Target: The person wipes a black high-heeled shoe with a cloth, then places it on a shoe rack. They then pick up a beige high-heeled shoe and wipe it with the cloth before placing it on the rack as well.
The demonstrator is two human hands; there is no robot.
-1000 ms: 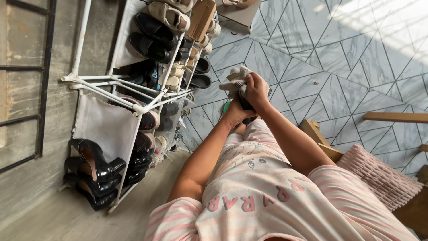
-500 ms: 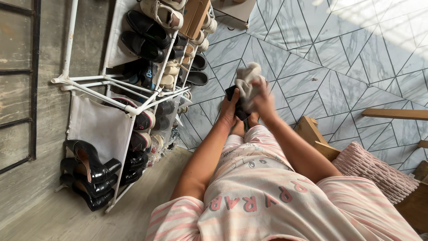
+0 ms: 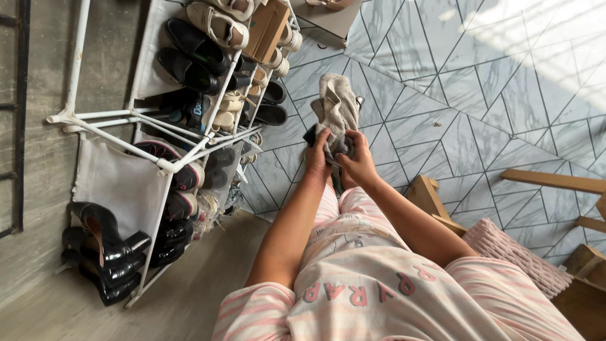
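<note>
Both grips are clenched: left hand grasps a dark shoe, right hand presses a grey cloth onto it, near the white shoe rack.

Brown cardboard box atop the shoe rack

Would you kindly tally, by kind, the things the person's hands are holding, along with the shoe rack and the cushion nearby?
Grey cloth: 1
Black shoe: 1
White shoe rack: 1
Pink cushion: 1
Total: 4
</note>
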